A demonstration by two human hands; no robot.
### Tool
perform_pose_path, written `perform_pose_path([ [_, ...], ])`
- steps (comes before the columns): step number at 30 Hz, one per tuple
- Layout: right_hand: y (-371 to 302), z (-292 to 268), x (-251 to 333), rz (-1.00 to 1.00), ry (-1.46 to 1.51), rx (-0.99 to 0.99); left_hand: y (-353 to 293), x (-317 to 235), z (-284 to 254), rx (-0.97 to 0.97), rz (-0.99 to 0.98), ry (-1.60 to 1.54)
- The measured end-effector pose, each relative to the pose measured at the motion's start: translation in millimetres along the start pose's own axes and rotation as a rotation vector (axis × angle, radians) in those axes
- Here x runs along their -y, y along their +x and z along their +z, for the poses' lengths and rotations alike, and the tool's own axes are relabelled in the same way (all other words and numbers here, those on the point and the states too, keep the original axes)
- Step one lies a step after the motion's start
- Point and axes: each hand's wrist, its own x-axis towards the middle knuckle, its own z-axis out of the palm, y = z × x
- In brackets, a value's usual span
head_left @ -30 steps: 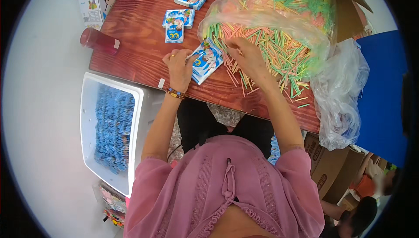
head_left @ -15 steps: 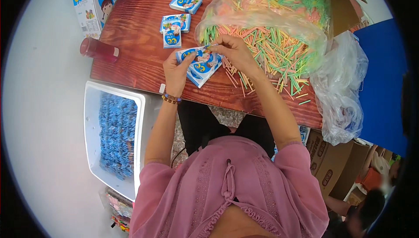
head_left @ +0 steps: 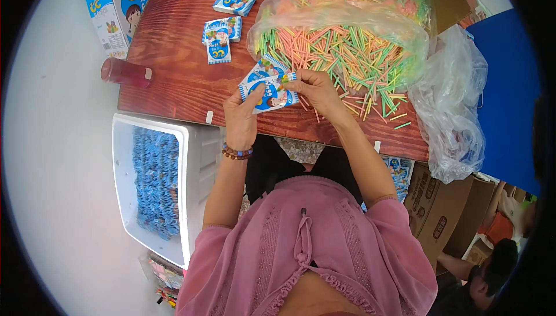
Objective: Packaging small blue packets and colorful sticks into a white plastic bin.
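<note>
Wooden table (head_left: 174,32) beneath, left fingers (head_left: 253,97) and right fingers (head_left: 307,78) pinch a blue-printed packet (head_left: 274,101).

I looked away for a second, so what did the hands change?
The right hand moved from the thin pastel sticks toward the body and now pinches the right end of a blue-and-white packet. The left hand now grips that packet's left side. The pink see-through cylinder stayed put.
</note>
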Motion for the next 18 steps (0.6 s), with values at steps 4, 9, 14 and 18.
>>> perform_pose_path([
  [4, -11, 1, 17, 0.027, 0.027, -0.024, -4, 11, 0, -0.039, 0.005, -0.096],
  [9, -28, -12, 33, -0.224, 0.100, -0.038, -4, 10, 3, -0.065, -0.050, -0.218],
  [14, -36, 0, 43, -0.449, -0.388, 0.059, -6, 14, 3, 0.014, -0.155, -0.232],
  [18, -32, -6, 36, -0.538, -0.503, 0.093, -8, 23, 12, 0.034, -0.156, -0.239],
])
